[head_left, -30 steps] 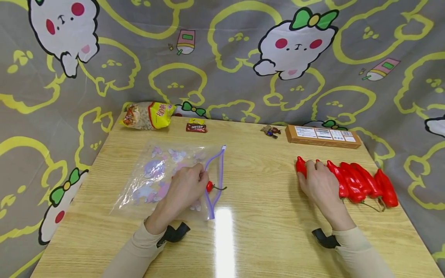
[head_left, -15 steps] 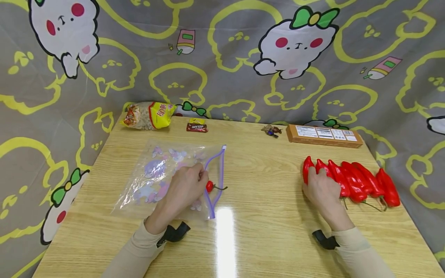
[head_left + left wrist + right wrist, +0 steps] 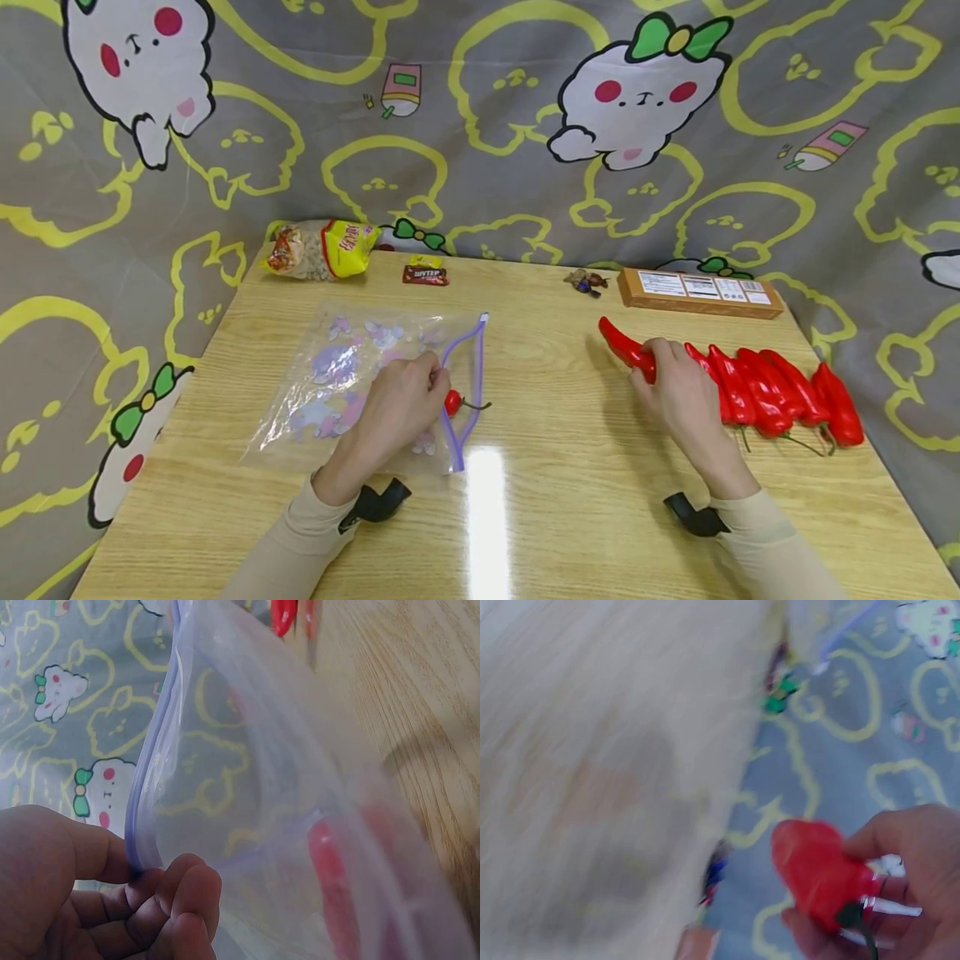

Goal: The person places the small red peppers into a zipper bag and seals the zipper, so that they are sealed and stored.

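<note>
My left hand (image 3: 401, 396) pinches the upper layer of a clear zip bag (image 3: 330, 367) near its purple zip edge, holding its mouth apart toward the right. Purple and pink character prints cover the bag. Inside, a red pepper (image 3: 452, 403) shows partly, its green stem reaching out at the mouth; my hand hides the rest of it. My right hand (image 3: 678, 392) grips another red pepper (image 3: 622, 343) above the table, its pointed tip facing up and left. In the right wrist view, thumb and fingers wrap the pepper's stem end (image 3: 817, 874).
Several red peppers (image 3: 768, 392) lie in a row at right. Along the back edge are a yellow snack bag (image 3: 318, 250), a dark red candy bar (image 3: 425, 276), small wrapped candies (image 3: 585, 282) and a brown box (image 3: 699, 294). A patterned cloth (image 3: 510, 125) hangs behind.
My right hand has taken the leftmost pepper from the row, raised it and moved slightly left, turning its tip leftward. The left hand and the bag have stayed in place.
</note>
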Available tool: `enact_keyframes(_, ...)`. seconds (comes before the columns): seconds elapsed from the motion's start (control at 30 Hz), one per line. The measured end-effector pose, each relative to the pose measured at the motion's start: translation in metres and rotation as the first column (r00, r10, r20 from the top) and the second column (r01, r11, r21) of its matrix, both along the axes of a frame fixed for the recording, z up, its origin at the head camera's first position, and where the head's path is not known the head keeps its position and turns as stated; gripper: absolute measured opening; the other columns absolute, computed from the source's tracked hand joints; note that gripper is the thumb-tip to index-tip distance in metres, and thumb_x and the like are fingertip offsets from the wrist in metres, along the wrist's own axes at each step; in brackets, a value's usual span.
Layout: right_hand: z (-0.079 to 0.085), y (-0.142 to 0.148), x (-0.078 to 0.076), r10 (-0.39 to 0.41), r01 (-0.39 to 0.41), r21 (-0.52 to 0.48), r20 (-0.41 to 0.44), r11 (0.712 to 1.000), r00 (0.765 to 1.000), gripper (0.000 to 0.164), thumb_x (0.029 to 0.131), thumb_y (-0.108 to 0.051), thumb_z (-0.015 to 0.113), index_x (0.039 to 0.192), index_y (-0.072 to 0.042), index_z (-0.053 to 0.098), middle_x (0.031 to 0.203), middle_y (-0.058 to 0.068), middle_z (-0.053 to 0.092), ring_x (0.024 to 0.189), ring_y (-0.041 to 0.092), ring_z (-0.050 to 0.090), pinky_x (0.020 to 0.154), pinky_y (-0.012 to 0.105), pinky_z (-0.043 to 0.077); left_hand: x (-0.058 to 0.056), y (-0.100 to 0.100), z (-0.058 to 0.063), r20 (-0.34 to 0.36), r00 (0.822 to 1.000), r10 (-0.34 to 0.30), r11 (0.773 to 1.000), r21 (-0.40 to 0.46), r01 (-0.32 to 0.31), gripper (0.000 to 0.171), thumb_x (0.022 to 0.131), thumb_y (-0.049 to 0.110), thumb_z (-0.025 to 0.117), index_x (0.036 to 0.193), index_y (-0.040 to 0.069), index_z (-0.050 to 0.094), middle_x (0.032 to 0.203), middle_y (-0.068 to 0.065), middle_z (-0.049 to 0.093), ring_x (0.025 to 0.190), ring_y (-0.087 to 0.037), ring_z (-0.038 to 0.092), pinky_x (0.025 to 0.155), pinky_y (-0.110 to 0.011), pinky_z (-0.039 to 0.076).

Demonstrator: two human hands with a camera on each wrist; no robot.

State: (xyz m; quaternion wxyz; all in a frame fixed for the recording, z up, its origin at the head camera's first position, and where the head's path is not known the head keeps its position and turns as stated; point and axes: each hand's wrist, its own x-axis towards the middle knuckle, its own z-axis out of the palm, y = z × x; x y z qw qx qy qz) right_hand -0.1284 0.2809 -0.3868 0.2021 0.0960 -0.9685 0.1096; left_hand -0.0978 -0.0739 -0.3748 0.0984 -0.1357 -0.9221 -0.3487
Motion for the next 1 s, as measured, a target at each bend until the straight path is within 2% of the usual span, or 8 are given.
enact_keyframes(0.07,0.010,-0.009,0.003,0.047,-0.044,-0.087,0.043,0.995,0.998,0.027,0.078,-0.015,0.063,0.102,-0.004,0.057,0.085,0.012,0.060,0.061,0.022,0.052,0.048,0.034,0.040,0.000,0.000,0.001,0.007,1.000,0.003,1.000,0.002,-0.003,0.020,0.086,0.012,0.053,0.066,0.011,0.051,0.047,0.005,0.040,0.035,-0.004,0.035,0.032,-0.019,0.027)
enact_keyframes(0.17,0.023,-0.024,0.008,0.166,-0.148,-0.195,0.080,0.970,0.983,0.027,0.080,-0.014,0.066,0.105,-0.007,0.060,0.090,0.007,0.062,0.067,0.016,0.055,0.056,0.030,0.045,0.000,0.000,0.001,0.013,1.000,0.007,1.000,0.004,-0.007,0.020,0.086,0.012,0.053,0.066,0.012,0.051,0.047,0.005,0.041,0.035,-0.004,0.036,0.032,-0.020,0.028)
enact_keyframes(0.23,0.029,-0.035,0.011,0.261,-0.234,-0.239,0.088,0.942,0.961,0.029,0.079,-0.012,0.069,0.106,-0.009,0.061,0.093,0.003,0.062,0.071,0.013,0.057,0.061,0.030,0.050,0.000,0.000,0.001,0.014,1.000,0.008,1.000,0.003,-0.008,0.021,0.086,0.012,0.053,0.066,0.012,0.051,0.047,0.005,0.041,0.035,-0.004,0.036,0.032,-0.020,0.028)
enact_keyframes(0.33,0.034,-0.050,0.015,0.393,-0.359,-0.255,0.094,0.898,0.915,0.032,0.076,-0.010,0.072,0.106,-0.010,0.063,0.099,0.000,0.060,0.077,0.010,0.059,0.066,0.030,0.053,0.000,0.000,0.001,0.020,1.000,0.009,1.000,0.001,-0.009,0.021,0.087,0.012,0.052,0.066,0.012,0.051,0.048,0.005,0.042,0.035,-0.004,0.036,0.032,-0.020,0.028)
enact_keyframes(0.43,0.034,-0.067,0.017,0.467,-0.429,-0.244,0.122,0.870,0.876,0.033,0.075,-0.011,0.072,0.107,-0.013,0.064,0.100,-0.002,0.057,0.079,0.009,0.057,0.067,0.027,0.052,0.000,0.001,0.001,0.028,1.000,0.007,1.000,-0.004,-0.007,0.020,0.087,0.013,0.052,0.067,0.012,0.051,0.048,0.005,0.042,0.035,-0.004,0.037,0.032,-0.020,0.028)
enact_keyframes(0.63,0.025,-0.097,0.013,0.523,-0.497,-0.177,0.150,0.849,0.839,0.032,0.077,-0.016,0.069,0.108,-0.014,0.063,0.100,-0.002,0.055,0.078,0.007,0.054,0.066,0.025,0.049,0.000,0.002,0.000,0.017,1.000,0.010,1.000,-0.013,-0.010,0.021,0.087,0.013,0.052,0.066,0.013,0.049,0.049,0.005,0.042,0.038,-0.006,0.037,0.034,-0.023,0.030)
enact_keyframes(0.87,0.007,-0.120,0.004,0.554,-0.546,-0.101,0.087,0.832,0.828,0.030,0.074,-0.013,0.073,0.102,-0.009,0.064,0.098,-0.001,0.062,0.080,0.010,0.057,0.067,0.026,0.050,0.001,0.003,-0.001,0.001,1.000,0.004,1.000,-0.014,-0.004,0.020,0.086,0.011,0.053,0.066,0.013,0.049,0.050,0.005,0.041,0.038,-0.006,0.037,0.035,-0.022,0.029)
enact_keyframes(1.0,-0.002,-0.132,0.001,0.559,-0.553,-0.084,0.083,0.829,0.825,0.029,0.073,-0.015,0.075,0.100,-0.009,0.065,0.097,0.001,0.066,0.085,0.014,0.058,0.072,0.029,0.049,0.002,0.004,-0.001,-0.014,1.000,0.014,1.000,-0.018,-0.014,0.020,0.085,0.011,0.054,0.066,0.012,0.050,0.055,0.005,0.043,0.043,-0.007,0.039,0.038,-0.022,0.031)
